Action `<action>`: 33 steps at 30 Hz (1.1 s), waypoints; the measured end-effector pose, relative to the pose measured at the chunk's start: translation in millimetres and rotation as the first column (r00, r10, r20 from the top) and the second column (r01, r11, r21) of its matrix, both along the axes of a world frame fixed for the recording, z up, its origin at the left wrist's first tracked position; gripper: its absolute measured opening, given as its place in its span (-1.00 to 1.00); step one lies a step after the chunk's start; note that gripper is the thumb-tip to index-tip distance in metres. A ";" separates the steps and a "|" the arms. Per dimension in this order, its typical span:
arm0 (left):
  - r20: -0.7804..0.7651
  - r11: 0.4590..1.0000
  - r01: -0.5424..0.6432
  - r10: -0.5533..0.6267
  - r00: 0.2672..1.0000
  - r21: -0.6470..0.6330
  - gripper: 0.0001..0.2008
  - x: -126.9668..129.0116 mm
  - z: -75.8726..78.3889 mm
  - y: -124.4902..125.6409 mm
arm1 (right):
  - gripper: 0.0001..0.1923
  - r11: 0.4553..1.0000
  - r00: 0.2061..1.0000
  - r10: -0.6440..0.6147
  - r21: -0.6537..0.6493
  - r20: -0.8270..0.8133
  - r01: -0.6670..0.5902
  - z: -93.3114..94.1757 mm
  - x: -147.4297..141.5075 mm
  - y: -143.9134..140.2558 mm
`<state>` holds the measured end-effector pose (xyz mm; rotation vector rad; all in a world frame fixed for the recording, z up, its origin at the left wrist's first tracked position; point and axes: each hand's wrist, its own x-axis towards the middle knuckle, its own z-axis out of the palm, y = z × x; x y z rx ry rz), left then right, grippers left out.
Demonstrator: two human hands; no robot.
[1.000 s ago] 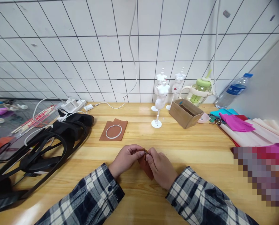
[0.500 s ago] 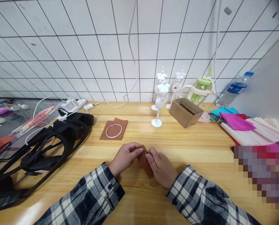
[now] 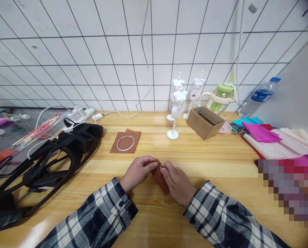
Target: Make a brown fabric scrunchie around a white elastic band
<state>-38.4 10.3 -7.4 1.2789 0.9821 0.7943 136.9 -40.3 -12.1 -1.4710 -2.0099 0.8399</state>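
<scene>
A folded strip of brown cloth (image 3: 161, 182) hangs between my hands, just above the front of the table. My left hand (image 3: 139, 172) pinches its upper end between thumb and fingers. Closed at the cloth's right edge, my right hand (image 3: 179, 182) grips a small thin metal tool (image 3: 161, 165), its tip against the fabric; most of the tool is hidden by my fingers. Farther back on the left, a second piece of brown cloth (image 3: 114, 147) lies flat with a thin white ring (image 3: 125, 150) on it.
White miniature dress forms (image 3: 178, 103) stand at the back. Beside them are a cardboard box (image 3: 204, 127), a green-lidded cup (image 3: 222, 98) and a water bottle (image 3: 259, 98). Coloured fabrics (image 3: 262, 132) lie on the right, a black strapped headset (image 3: 63, 151) on the left.
The metal tip shows slightly more at the cloth's upper end. Both hands stay in nearly the same place, still holding the cloth and tool.
</scene>
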 end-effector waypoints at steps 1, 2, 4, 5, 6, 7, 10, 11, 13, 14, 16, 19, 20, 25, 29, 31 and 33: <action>-0.002 1.000 -0.001 0.001 1.000 0.000 -0.74 -0.1 0.1 0.2 | -0.72 1.000 1.000 0.001 -0.001 0.005 -0.001 0.5 0.1 -0.1; -0.004 1.000 -0.001 0.001 1.000 -0.001 -0.74 -0.2 0.4 0.3 | -0.73 1.000 1.000 0.001 -0.002 0.011 -0.001 1.0 0.1 -0.2; -0.006 1.000 0.005 -0.005 1.000 -0.009 -0.73 -0.3 0.9 0.4 | -0.73 1.000 1.000 0.005 -0.002 0.022 -0.005 1.9 0.1 -0.4; -0.006 1.000 0.011 -0.011 1.000 -0.014 -0.72 -0.3 1.1 0.3 | -0.74 1.000 1.000 0.007 -0.002 0.026 -0.007 2.1 0.0 -0.5; -0.006 1.000 0.018 -0.018 1.000 -0.017 -0.72 -0.4 1.2 0.2 | -0.74 1.000 1.000 0.008 -0.003 0.029 -0.008 2.3 0.0 -0.6; -0.007 1.000 0.023 -0.023 1.000 -0.019 -0.72 -0.4 1.1 0.0 | -0.74 1.000 0.999 0.006 -0.003 0.031 -0.006 2.3 -0.1 -0.6; -0.002 0.999 0.036 -0.036 0.999 -0.026 -0.70 -0.4 0.6 -0.6 | -0.74 1.000 1.000 0.002 -0.008 0.029 -0.001 1.8 -0.2 -0.6; -0.001 0.999 0.041 -0.041 0.999 -0.027 -0.70 -0.4 0.5 -0.8 | -0.74 1.000 1.000 0.001 -0.008 0.026 0.000 1.7 -0.2 -0.5; -0.004 0.999 0.043 -0.043 0.999 -0.025 -0.69 -0.2 0.4 -1.2 | -0.74 1.000 1.000 -0.003 -0.010 0.024 0.004 1.6 -0.1 -0.2; -0.010 0.999 0.041 -0.042 0.999 -0.021 -0.69 -0.1 0.5 -1.3 | -0.73 1.000 1.000 -0.006 -0.013 0.026 0.006 1.6 0.0 -0.1; -0.023 0.999 0.032 -0.032 0.999 -0.010 -0.69 0.0 0.5 -1.3 | -0.73 1.000 0.999 -0.014 -0.017 0.031 0.015 1.6 0.3 0.0; -0.010 1.000 0.004 -0.004 1.000 -0.005 -0.72 -0.6 -0.2 -0.9 | -0.73 1.000 0.999 -0.018 -0.018 0.033 0.019 1.5 0.8 0.2; -0.006 1.000 0.000 0.000 1.000 -0.004 -0.72 -0.9 -0.6 -0.6 | -0.73 1.000 0.999 -0.017 -0.019 0.033 0.018 1.4 1.0 0.3; -0.030 0.999 0.042 -0.041 0.999 0.014 -0.72 -1.7 -1.6 0.0 | -0.74 1.000 0.999 -0.023 -0.018 0.027 0.023 1.3 0.9 0.8; -0.006 0.997 0.078 -0.079 0.997 -0.010 -0.70 0.1 -0.6 -1.2 | -0.74 1.000 1.000 -0.022 -0.019 0.019 0.022 1.2 0.8 0.6; -0.006 0.995 0.100 -0.100 0.995 -0.017 -0.71 1.1 -0.2 -2.0 | -0.74 1.000 1.000 -0.018 -0.013 0.009 0.018 0.9 0.7 0.3; -0.012 0.995 0.104 -0.104 0.995 -0.013 -0.72 1.6 -0.2 -2.6 | -0.74 1.000 1.000 -0.014 -0.011 0.000 0.014 0.7 0.6 0.1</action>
